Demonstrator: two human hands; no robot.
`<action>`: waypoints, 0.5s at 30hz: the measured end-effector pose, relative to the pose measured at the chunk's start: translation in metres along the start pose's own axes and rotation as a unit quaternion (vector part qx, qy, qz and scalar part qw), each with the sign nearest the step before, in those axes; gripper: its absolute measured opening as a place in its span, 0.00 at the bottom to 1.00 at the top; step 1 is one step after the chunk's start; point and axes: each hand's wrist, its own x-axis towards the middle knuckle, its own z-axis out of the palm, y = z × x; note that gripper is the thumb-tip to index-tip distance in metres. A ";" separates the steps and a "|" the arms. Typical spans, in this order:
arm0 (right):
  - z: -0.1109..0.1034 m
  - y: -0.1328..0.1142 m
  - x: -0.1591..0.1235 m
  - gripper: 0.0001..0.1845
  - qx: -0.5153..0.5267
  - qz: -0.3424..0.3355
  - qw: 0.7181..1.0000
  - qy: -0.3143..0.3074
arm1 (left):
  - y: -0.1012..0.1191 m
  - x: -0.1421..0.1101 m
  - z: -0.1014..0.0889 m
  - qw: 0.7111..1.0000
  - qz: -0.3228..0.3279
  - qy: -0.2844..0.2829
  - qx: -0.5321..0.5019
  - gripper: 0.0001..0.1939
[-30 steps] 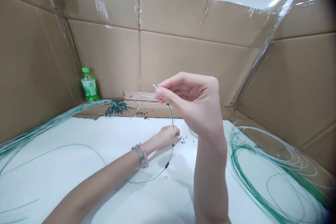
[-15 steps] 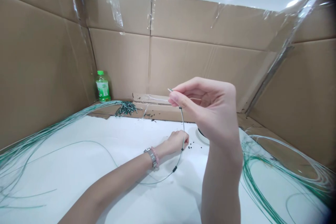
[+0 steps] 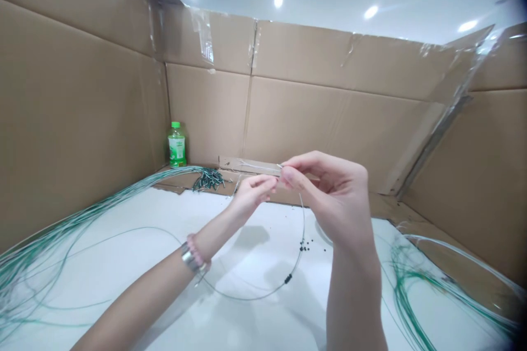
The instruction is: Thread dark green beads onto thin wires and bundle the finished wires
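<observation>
My right hand [image 3: 329, 194] pinches the end of a thin coated wire [image 3: 302, 225] between thumb and fingers. The wire hangs down in a loop across the white table top [image 3: 247, 285]. Small black beads [image 3: 288, 279] sit on the wire low in the loop. My left hand [image 3: 252, 194] is raised just left of my right hand, its fingertips curled and close to the wire end. Anything in those fingers is too small to see. Loose black beads [image 3: 305, 247] lie on the table below my hands.
Bundles of green wire [image 3: 41, 258] spread at the left, with more [image 3: 405, 285] at the right. A heap of short dark pieces [image 3: 208, 179] and a green-capped bottle [image 3: 177, 145] stand at the back, before taped cardboard walls [image 3: 304, 120].
My left hand has lifted from the table up next to my right hand. The view has tilted and shifted, so the scene sits lower and more to the right.
</observation>
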 end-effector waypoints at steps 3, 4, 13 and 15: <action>0.007 -0.001 -0.003 0.06 -0.016 -0.007 1.000 0.001 | 0.041 -0.017 -0.008 0.997 -0.016 0.024 -0.070 0.12; 0.010 -0.001 -0.004 0.06 -0.030 -0.011 0.999 0.003 | 0.051 -0.022 -0.008 0.993 -0.024 0.022 -0.117 0.11; 0.030 -0.005 -0.014 0.06 -0.044 -0.048 0.997 0.029 | 0.078 -0.041 0.002 0.978 0.021 -0.032 -0.204 0.08; 0.032 -0.007 -0.016 0.06 -0.042 -0.061 0.997 0.034 | 0.080 -0.043 0.004 0.977 0.020 -0.035 -0.210 0.07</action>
